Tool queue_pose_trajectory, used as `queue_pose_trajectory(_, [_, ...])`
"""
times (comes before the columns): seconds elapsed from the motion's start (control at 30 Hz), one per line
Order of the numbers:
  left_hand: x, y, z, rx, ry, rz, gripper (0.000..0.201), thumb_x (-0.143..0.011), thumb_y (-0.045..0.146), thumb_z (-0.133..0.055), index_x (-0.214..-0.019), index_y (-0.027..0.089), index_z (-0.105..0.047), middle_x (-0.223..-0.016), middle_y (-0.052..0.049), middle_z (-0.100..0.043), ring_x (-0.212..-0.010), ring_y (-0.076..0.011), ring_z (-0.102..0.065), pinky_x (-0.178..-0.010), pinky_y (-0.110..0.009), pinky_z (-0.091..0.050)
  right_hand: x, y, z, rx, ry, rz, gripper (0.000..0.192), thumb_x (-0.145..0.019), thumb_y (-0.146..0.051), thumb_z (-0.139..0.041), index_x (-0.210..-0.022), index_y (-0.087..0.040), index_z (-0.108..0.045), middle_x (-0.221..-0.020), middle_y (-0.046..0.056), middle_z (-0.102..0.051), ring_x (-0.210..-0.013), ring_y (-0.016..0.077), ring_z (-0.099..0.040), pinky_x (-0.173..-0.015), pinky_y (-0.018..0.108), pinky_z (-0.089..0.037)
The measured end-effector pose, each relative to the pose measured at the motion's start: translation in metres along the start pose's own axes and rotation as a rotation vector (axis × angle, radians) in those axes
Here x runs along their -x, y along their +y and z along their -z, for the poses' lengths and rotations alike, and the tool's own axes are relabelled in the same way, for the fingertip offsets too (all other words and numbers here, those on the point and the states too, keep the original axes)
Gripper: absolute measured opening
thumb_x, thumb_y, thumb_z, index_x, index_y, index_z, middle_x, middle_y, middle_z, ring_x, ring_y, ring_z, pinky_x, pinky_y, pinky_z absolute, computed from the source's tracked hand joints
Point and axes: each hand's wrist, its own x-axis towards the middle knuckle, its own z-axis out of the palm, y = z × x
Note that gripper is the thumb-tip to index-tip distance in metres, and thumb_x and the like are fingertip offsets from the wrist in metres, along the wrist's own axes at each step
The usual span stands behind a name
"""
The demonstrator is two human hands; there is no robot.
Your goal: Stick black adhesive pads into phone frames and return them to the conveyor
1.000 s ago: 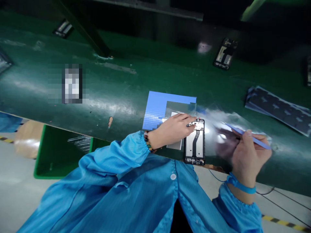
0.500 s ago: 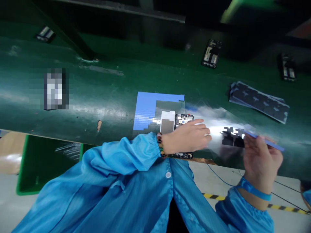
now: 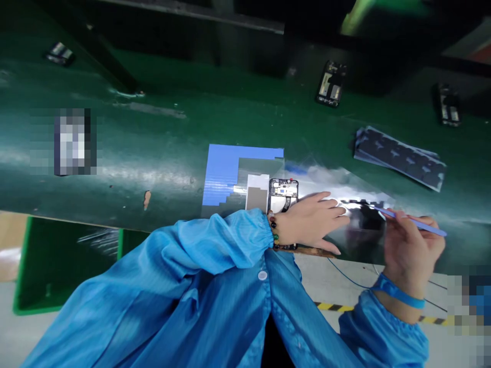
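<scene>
My right hand [image 3: 412, 243] grips slim blue-purple tweezers [image 3: 416, 220], whose tip points left at the dark cut-out pieces [image 3: 370, 217] on a shiny clear film [image 3: 330, 180]. Fingers stretched out and apart, my left hand [image 3: 316, 220] reaches right over the near part of that film, its fingertips left of the dark pieces. Beneath my left wrist lies an opened phone [image 3: 284, 189] with its circuit board showing; its lower half is mostly covered. Left of the phone are a grey-and-white sheet [image 3: 257, 198] and a blue sheet [image 3: 222, 166].
A stack of dark sheets [image 3: 401, 156] lies at the right. Several opened phones, one [image 3: 331, 84] at the back, are spread along the green bench [image 3: 161, 138]. Below the bench's left edge stands a green bin [image 3: 57, 266]. A blurred-out item [image 3: 72, 143] sits at left.
My left hand has moved right, off the phone's middle and toward the dark pieces, its fingers spreading. The tweezers' tip has shifted left onto the pieces. The view has shifted slightly.
</scene>
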Motion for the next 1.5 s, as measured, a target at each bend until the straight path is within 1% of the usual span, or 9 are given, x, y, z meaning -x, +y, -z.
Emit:
queue_pose_trajectory(0.1, [0.010, -0.006, 0.008, -0.027, -0.006, -0.012, 0.063, -0.105, 0.069, -0.059, -0.139, 0.017, -0.069, -0.154, -0.013, -0.066, -0.141, -0.0288, -0.062, -0.130, -0.046, -0.037, 0.005, -0.006, -0.006, -0.008, 0.020, 0.019, 0.049, -0.047, -0.031, -0.103, -0.065, -0.024, -0.058, -0.068, -0.003, -0.061, -0.070, 0.0177, -0.066, -0.102, 0.048, -0.062])
queue_pose_trajectory(0.2, [0.032, -0.023, 0.028, -0.079, -0.017, 0.033, 0.050, -0.102, 0.054, -0.073, -0.137, 0.018, -0.068, -0.155, -0.010, -0.065, -0.143, -0.0273, -0.061, -0.133, -0.045, -0.034, 0.016, -0.017, -0.010, 0.089, 0.051, 0.091, 0.048, -0.049, -0.037, -0.106, -0.066, -0.025, -0.063, -0.069, -0.002, -0.066, -0.071, 0.0196, -0.065, -0.112, 0.055, -0.059])
queue_pose_trajectory(0.3, [0.056, -0.046, 0.047, -0.094, -0.010, 0.135, 0.038, -0.103, 0.044, -0.074, -0.130, 0.016, -0.069, -0.147, -0.011, -0.070, -0.135, -0.0274, -0.064, -0.131, -0.047, -0.035, 0.029, -0.026, -0.015, 0.107, 0.043, 0.095, 0.048, -0.051, -0.037, -0.106, -0.066, -0.026, -0.062, -0.066, -0.002, -0.064, -0.071, 0.0209, -0.067, -0.113, 0.054, -0.059])
queue_pose_trajectory(0.4, [0.073, -0.064, 0.055, -0.080, 0.004, 0.207, 0.035, -0.105, 0.041, -0.072, -0.128, 0.015, -0.069, -0.142, -0.011, -0.072, -0.128, -0.0274, -0.066, -0.128, -0.049, -0.037, 0.045, -0.030, -0.029, 0.033, -0.036, 0.033, 0.044, -0.055, -0.030, -0.102, -0.068, -0.025, -0.060, -0.063, -0.004, -0.061, -0.070, 0.0213, -0.072, -0.108, 0.051, -0.062])
queue_pose_trajectory(0.57, [0.088, -0.074, 0.053, 0.038, 0.025, 0.322, 0.043, -0.099, 0.034, -0.080, -0.136, 0.016, -0.067, -0.134, -0.010, -0.074, -0.122, -0.0274, -0.066, -0.110, -0.043, -0.047, 0.088, -0.028, -0.072, -0.006, -0.193, -0.056, 0.040, -0.070, -0.026, -0.096, -0.077, -0.025, -0.057, -0.077, -0.001, -0.076, -0.087, 0.0219, -0.080, -0.103, 0.046, -0.064])
queue_pose_trajectory(0.63, [0.093, -0.076, 0.051, 0.107, 0.061, 0.344, 0.042, -0.100, 0.032, -0.079, -0.138, 0.018, -0.066, -0.132, -0.008, -0.075, -0.120, -0.0261, -0.066, -0.108, -0.042, -0.047, 0.103, -0.026, -0.086, -0.009, -0.248, -0.079, 0.040, -0.076, -0.026, -0.095, -0.078, -0.024, -0.055, -0.080, 0.000, -0.078, -0.088, 0.0203, -0.080, -0.103, 0.043, -0.064])
queue_pose_trajectory(0.73, [0.099, -0.077, 0.049, 0.184, 0.117, 0.354, 0.038, -0.102, 0.032, -0.075, -0.138, 0.020, -0.068, -0.133, -0.007, -0.076, -0.122, -0.0246, -0.065, -0.108, -0.041, -0.046, 0.118, -0.024, -0.100, 0.019, -0.268, -0.074, 0.039, -0.079, -0.025, -0.094, -0.080, -0.024, -0.054, -0.083, -0.002, -0.078, -0.093, 0.0200, -0.081, -0.106, 0.045, -0.063])
queue_pose_trajectory(0.9, [0.102, -0.076, 0.048, 0.215, 0.099, 0.381, 0.036, -0.103, 0.028, -0.072, -0.137, 0.018, -0.069, -0.135, -0.007, -0.077, -0.124, -0.0254, -0.065, -0.108, -0.042, -0.045, 0.125, -0.019, -0.107, 0.048, -0.262, -0.067, 0.041, -0.080, -0.025, -0.093, -0.081, -0.024, -0.053, -0.084, -0.002, -0.078, -0.095, 0.0214, -0.081, -0.110, 0.052, -0.062])
queue_pose_trajectory(1.5, [0.102, -0.078, 0.044, 0.219, 0.112, 0.374, 0.034, -0.102, 0.030, -0.074, -0.133, 0.018, -0.071, -0.135, -0.006, -0.078, -0.123, -0.0257, -0.066, -0.109, -0.042, -0.044, 0.122, -0.011, -0.112, 0.043, -0.261, -0.076, 0.043, -0.078, -0.029, -0.096, -0.081, -0.024, -0.053, -0.084, -0.002, -0.077, -0.091, 0.0200, -0.079, -0.118, 0.054, -0.055])
